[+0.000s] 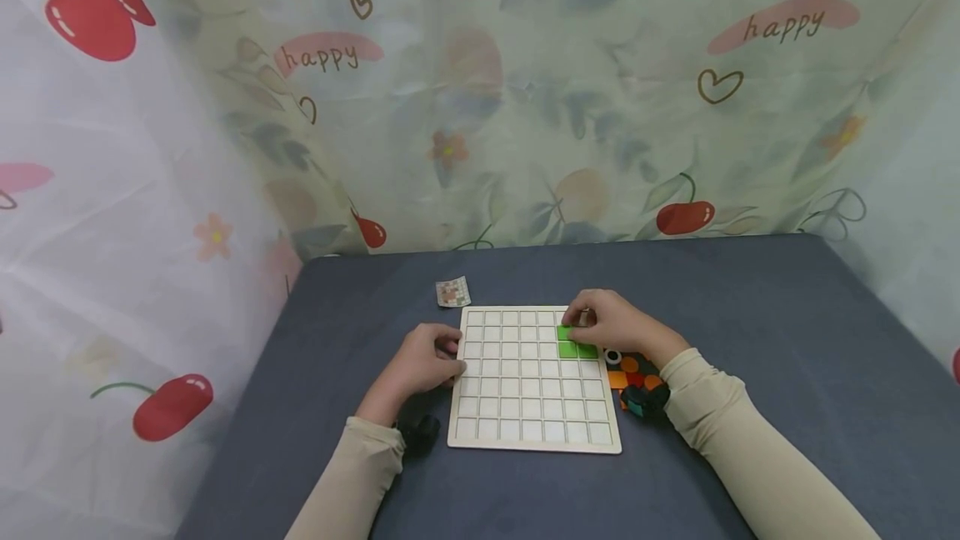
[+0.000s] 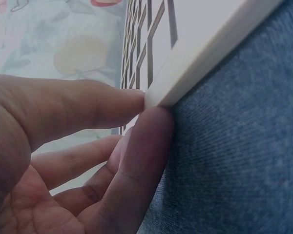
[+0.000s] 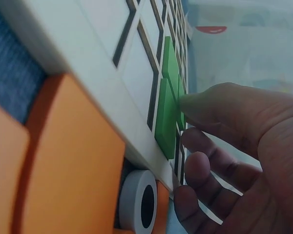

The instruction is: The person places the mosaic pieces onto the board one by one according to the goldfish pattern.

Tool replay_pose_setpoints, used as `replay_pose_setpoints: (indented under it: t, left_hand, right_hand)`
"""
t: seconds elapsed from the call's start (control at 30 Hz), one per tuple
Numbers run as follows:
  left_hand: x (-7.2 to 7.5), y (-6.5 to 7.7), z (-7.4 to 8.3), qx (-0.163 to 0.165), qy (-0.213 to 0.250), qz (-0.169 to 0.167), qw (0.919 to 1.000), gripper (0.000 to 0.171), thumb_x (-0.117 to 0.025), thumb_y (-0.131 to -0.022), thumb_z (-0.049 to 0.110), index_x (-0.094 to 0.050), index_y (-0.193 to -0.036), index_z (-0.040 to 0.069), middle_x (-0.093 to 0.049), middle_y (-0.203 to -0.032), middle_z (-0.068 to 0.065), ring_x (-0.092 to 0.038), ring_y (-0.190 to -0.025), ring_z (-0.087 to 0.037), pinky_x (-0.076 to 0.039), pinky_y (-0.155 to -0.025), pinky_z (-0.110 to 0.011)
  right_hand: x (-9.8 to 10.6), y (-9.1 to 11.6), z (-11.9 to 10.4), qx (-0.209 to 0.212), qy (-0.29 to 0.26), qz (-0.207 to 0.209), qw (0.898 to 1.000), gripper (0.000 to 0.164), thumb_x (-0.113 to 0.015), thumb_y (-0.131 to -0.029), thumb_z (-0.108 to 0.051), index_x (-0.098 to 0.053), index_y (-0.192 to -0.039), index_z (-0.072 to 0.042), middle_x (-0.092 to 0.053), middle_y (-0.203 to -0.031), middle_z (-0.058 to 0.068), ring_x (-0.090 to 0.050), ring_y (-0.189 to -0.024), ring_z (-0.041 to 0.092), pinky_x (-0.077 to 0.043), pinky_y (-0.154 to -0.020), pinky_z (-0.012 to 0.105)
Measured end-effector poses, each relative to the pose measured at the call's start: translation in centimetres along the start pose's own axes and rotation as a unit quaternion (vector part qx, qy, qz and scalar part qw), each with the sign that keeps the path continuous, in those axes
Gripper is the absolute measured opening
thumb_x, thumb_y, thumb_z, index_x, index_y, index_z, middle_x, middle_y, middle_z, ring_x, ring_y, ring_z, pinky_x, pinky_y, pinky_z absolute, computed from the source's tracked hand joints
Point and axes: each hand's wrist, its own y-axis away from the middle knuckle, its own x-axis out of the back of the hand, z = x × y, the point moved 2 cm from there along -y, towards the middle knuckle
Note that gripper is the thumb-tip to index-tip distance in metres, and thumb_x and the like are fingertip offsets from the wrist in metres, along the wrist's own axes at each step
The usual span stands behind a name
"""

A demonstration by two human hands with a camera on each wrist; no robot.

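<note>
A pale wooden grid board (image 1: pixel 517 390) lies on the dark table in the head view. My left hand (image 1: pixel 425 361) pinches its left edge; the left wrist view shows the thumb (image 2: pixel 122 102) on the top edge and a finger (image 2: pixel 149 131) along the side. Three green square tiles (image 1: pixel 567 350) are grouped near the board's upper right. Over them, my right hand (image 1: pixel 611 323) pinches one green tile (image 3: pixel 181 117) between thumb and forefinger, low at the grid. The other fingers of that hand curl loosely beside the board.
Right of the board lie several orange, red and dark pieces (image 1: pixel 617 379) and a white ring-shaped piece with a black centre (image 3: pixel 139 200), partly under the right wrist. A small patterned card (image 1: pixel 453 292) lies beyond the board's upper left corner. Printed cloth hangs behind the table.
</note>
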Motion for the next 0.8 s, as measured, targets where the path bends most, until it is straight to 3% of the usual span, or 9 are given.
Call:
replay_pose_setpoints:
  t: [0.47, 0.8]
  left_hand:
    - [-0.2, 0.0, 0.1, -0.002, -0.003, -0.003, 1.0, 0.053, -0.078, -0.089, 0.0, -0.064, -0.14, -0.005, -0.066, -0.109, -0.017, -0.07, -0.08, -0.02, -0.065, -0.061, -0.033]
    - [-0.1, 0.1, 0.1, -0.002, -0.001, 0.002, 1.0, 0.053, -0.079, -0.089, 0.0, -0.064, -0.139, -0.004, -0.066, -0.109, -0.016, -0.069, -0.079, -0.019, -0.066, -0.061, -0.033]
  right_hand:
    - [0.2, 0.6, -0.3, 0.005, 0.013, -0.001, 1.0, 0.012, -0.074, -0.099, -0.014, -0.079, -0.109, -0.013, -0.068, -0.104, 0.004, -0.059, -0.085, 0.017, -0.054, -0.075, 0.031]
    - [2.6, 3.8, 0.7, -0.013, -0.01, 0.033, 0.999, 0.019, -0.073, -0.101, -0.019, -0.078, -0.118, -0.012, -0.068, -0.108, 0.004, -0.058, -0.082, 0.019, -0.054, -0.067, 0.033]
